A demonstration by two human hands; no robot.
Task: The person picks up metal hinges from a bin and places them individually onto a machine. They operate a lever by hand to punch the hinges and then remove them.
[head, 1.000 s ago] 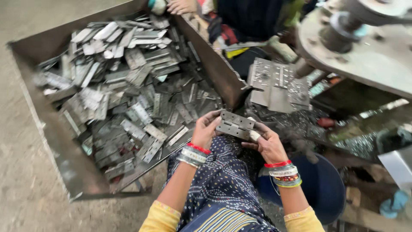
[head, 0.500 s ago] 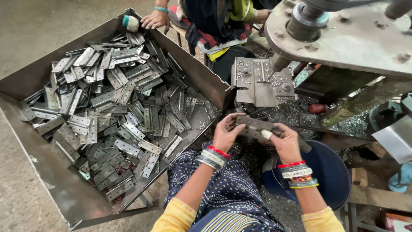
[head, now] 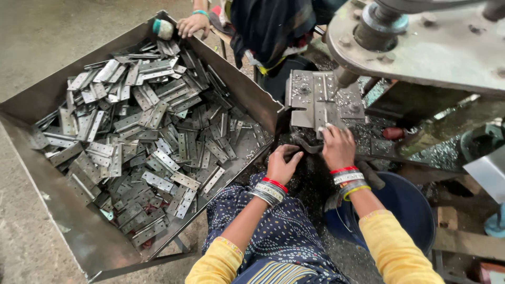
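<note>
Hinge plate: a flat grey metal hinge plate [head: 315,108] lies on the drill-press fixture [head: 351,102], under the spindle tip [head: 344,79], just right of the bin's near corner.
Right hand: the right hand [head: 337,148] lies palm down at the fixture's near edge, fingertips [head: 327,130] touching the plate's lower edge; it presses rather than wraps, and whether it pinches the plate I cannot tell.
Left hand: the left hand [head: 283,164] sits lower and nearer the body, fingers curled loosely over a dark curved bar [head: 307,145] below the fixture; whether it truly grips it I cannot tell.
Arm pose: both forearms reach forward from the lap, wrists with bangles, yellow sleeves pushed to mid-forearm, the right extended further than the left.
Risk, fingers: the right fingertips are close to the spindle tip, so in my judgement they could be nicked if the plate shifts or spins.
Risk, chips: metal shavings [head: 368,134] litter the fixture and the ground about it; bare hands could be cut, and chips under the plate could leave it seated crooked.
Risk, sleeves: loose cloth and bangles near a rotating spindle could catch.
Bin: a large sheet-metal bin [head: 58,210] to the left holds a heap of hinge plates [head: 142,137].
Other person: another person's hand [head: 192,23] rests on the bin's far rim beside a small teal-capped object [head: 163,29].
Bucket: a blue bucket [head: 407,210] stands under the right forearm.
</note>
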